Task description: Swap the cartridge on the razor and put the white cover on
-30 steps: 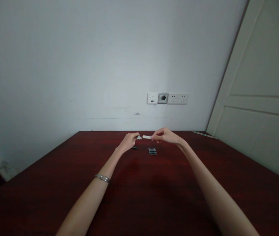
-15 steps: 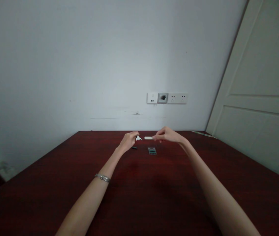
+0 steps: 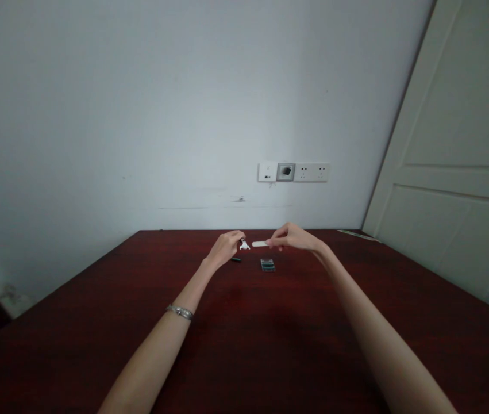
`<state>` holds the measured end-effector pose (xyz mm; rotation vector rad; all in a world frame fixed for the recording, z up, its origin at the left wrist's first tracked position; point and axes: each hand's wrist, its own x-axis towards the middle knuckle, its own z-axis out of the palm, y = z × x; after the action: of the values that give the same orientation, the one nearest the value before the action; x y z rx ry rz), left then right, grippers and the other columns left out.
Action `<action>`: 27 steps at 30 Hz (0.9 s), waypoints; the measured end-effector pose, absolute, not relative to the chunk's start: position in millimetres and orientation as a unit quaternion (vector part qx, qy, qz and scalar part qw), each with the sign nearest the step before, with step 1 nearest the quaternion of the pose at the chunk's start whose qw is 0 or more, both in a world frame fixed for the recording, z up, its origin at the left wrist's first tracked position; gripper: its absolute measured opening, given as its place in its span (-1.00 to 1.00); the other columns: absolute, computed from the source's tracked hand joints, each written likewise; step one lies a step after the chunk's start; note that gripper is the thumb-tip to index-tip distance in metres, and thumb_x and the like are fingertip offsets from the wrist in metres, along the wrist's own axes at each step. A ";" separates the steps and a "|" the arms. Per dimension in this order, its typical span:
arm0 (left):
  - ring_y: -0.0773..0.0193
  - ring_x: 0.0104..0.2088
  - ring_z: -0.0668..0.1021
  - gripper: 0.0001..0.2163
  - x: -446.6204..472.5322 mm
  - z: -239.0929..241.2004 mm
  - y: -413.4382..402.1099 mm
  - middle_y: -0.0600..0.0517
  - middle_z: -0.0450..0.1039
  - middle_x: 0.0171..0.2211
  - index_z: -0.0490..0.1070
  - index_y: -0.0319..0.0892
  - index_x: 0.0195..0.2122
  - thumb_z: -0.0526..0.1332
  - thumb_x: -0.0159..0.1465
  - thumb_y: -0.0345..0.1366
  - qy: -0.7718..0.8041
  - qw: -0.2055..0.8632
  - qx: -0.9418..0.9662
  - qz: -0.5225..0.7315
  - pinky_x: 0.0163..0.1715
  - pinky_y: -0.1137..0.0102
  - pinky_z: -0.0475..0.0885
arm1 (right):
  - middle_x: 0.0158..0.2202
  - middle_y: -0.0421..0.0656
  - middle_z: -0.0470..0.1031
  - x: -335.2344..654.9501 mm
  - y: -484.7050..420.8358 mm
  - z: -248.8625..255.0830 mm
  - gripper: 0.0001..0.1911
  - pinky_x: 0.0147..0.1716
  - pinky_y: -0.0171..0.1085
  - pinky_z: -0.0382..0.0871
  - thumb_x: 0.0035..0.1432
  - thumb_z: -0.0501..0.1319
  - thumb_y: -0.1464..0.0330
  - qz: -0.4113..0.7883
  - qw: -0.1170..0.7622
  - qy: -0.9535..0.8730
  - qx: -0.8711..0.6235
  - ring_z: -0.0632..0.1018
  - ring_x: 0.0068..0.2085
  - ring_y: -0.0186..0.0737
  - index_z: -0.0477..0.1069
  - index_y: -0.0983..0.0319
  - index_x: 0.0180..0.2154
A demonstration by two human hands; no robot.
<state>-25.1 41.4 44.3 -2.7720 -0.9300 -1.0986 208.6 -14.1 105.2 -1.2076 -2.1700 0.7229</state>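
Note:
My left hand point(image 3: 226, 247) is closed, its fingertips pinching a small whitish, metal-looking piece with a pronged end point(image 3: 245, 245). Its exact kind is too small to make out. Opposite it, my right hand point(image 3: 291, 237) pinches a flat white strip with a rounded end point(image 3: 260, 244), which points left at the pronged piece. A short gap separates the two. Below the strip, a small clear case with teal contents point(image 3: 267, 265) lies on the tabletop. A short dark green stick point(image 3: 236, 260) rests beside my left hand, partly hidden by it.
The dark red table point(image 3: 244, 345) runs back to a white wall. Wall sockets point(image 3: 311, 172) sit above its far edge. A thin pale strip point(image 3: 358, 236) lies at the far right, near a white door panel point(image 3: 455, 190).
The pronged piece has dipped slightly and shifted a little right. The white strip has moved slightly down and left, narrowing the gap. Both hands keep their holds.

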 end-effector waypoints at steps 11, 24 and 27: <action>0.28 -0.21 0.48 -0.69 -25.5 44.2 45.5 -0.04 0.47 -0.25 0.42 -0.20 -0.26 0.02 0.08 -0.63 -0.326 -0.025 -0.852 -0.409 -0.15 0.42 0.30 | -0.67 -0.19 0.38 211.8 -14.5 109.7 -0.56 -0.59 -0.36 0.06 -0.10 0.23 0.04 0.231 0.285 -0.808 -0.462 0.26 -0.60 -0.40 0.52 0.33 -0.54; 0.30 -0.30 0.50 -0.80 -20.2 47.0 42.1 -0.01 0.49 -0.36 0.42 -0.21 -0.32 0.05 0.14 -0.54 -0.358 -0.085 -0.845 -0.389 -0.24 0.47 0.31 | -0.66 -0.19 0.37 214.0 -19.1 114.0 -0.54 -0.59 -0.36 0.05 -0.05 0.19 0.03 0.148 0.306 -0.803 -0.490 0.27 -0.59 -0.39 0.49 0.33 -0.58; 0.29 -0.35 0.52 -0.93 -19.6 45.9 47.0 -0.02 0.48 -0.42 0.35 -0.24 -0.36 0.12 0.13 -0.45 -0.356 -0.217 -0.812 -0.408 -0.30 0.44 0.36 | -0.64 -0.17 0.39 230.3 -16.4 115.4 -0.53 -0.57 -0.35 0.06 -0.03 0.17 0.02 0.116 0.329 -0.786 -0.510 0.29 -0.58 -0.37 0.49 0.32 -0.56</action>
<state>-19.6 47.0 45.9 -2.9784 -1.3058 -1.4968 230.3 -16.4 115.4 -1.3354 -2.0577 0.3041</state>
